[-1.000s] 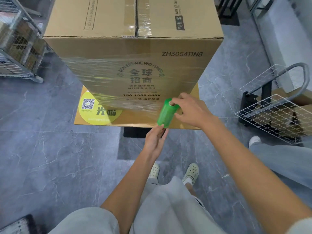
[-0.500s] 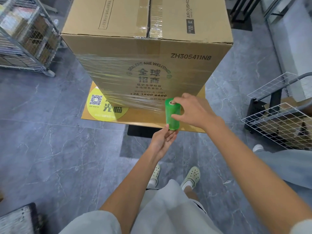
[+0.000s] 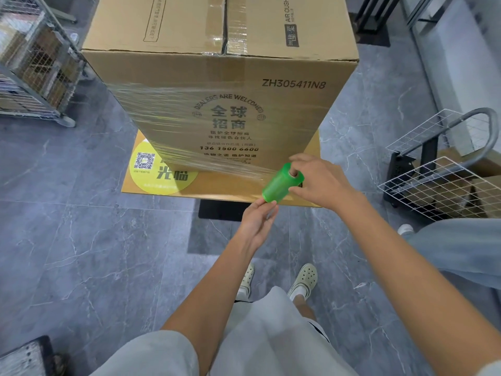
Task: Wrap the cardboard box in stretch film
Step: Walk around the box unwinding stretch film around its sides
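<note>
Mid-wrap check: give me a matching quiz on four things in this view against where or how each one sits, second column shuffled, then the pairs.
Things
1. green film roll
2. cardboard box
3. yellow QR sticker
4. white wire cart

Place or state
A. on the floor, right of the box
B. stretch film across its lower front face
C. held at its ends by the left hand and right hand
D. on the flat cardboard sheet under the box

Pairs: 1-C, 2-B, 3-D, 4-A
</note>
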